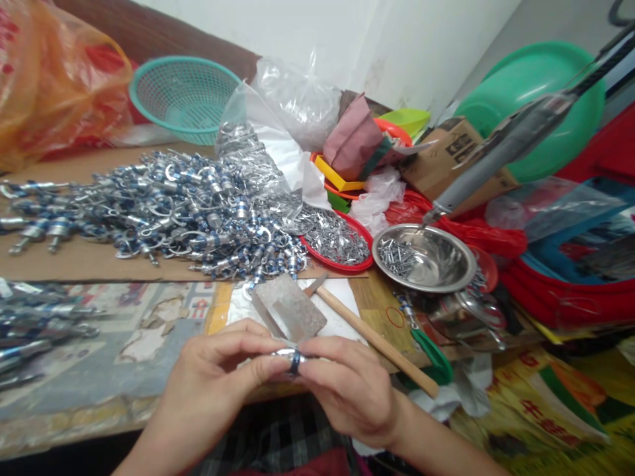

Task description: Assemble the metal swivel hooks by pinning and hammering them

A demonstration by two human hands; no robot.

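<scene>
My left hand and my right hand meet at the table's near edge, both pinched on one small metal fitting with a blue ring. Just behind my fingers a grey metal block lies on the table. A hammer with a wooden handle lies beside it on the right. A large heap of the same blue-ringed metal fittings covers the cardboard at the left and middle.
A red tray of small metal parts and a steel bowl with screws stand right of the heap. A powered screwdriver hangs above the bowl. A teal basket, plastic bags, a cardboard box and a green basin are behind.
</scene>
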